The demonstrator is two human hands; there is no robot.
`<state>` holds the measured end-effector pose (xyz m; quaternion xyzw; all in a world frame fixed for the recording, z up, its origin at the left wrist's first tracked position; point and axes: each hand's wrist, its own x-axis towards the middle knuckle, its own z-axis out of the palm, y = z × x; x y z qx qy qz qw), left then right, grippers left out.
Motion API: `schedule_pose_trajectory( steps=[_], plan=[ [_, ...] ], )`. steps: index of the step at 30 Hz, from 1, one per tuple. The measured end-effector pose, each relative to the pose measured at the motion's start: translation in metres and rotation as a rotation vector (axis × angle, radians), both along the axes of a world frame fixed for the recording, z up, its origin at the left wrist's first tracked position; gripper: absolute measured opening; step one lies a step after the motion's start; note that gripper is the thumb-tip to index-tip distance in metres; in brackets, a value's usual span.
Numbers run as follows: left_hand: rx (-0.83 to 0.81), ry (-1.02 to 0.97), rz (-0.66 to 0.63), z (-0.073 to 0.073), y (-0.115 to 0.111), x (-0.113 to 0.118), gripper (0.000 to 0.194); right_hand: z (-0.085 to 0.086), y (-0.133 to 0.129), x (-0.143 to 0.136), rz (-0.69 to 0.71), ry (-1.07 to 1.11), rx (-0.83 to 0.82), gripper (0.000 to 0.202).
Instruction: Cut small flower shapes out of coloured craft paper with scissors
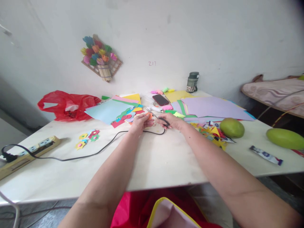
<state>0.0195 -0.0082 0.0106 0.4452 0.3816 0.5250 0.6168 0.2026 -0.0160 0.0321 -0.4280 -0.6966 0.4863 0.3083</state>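
Observation:
Near the middle of the table, my left hand (pixel 142 123) pinches a small orange paper piece (pixel 149 116). My right hand (pixel 171 122) is closed around the black handles of a pair of scissors (pixel 163 121). The blades point up and left, just beside the orange piece. Colored paper scraps (pixel 125 116) lie behind my left hand, by a light blue sheet (pixel 102 110). Several small paper flowers (pixel 89 138) rest on the table to the left.
A power strip (pixel 30 154) sits at the left, its black cable (pixel 83 156) crossing toward my hands. A red bag (pixel 68 106), phone (pixel 161 99), bottle (pixel 192 82), purple sheet (pixel 211 107), green fruit (pixel 232 127) and a tube (pixel 266 155) lie around the table.

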Motion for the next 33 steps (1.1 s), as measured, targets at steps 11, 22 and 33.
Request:
schedule_pose_trajectory(
  steps=[11,22,33],
  plan=[
    [0.012,-0.024,-0.037,0.0044,-0.0042,0.0011,0.017,-0.0058,0.0061,0.0041,-0.02,-0.03,0.001,0.037],
    [0.06,0.036,-0.005,0.0042,-0.0044,0.0006,0.024,0.0014,-0.0015,0.0034,0.016,-0.031,0.019,0.04],
    [0.08,0.042,-0.026,0.0019,-0.0031,0.0007,0.03,0.0009,-0.001,0.0043,0.045,-0.045,0.043,0.039]
  ],
)
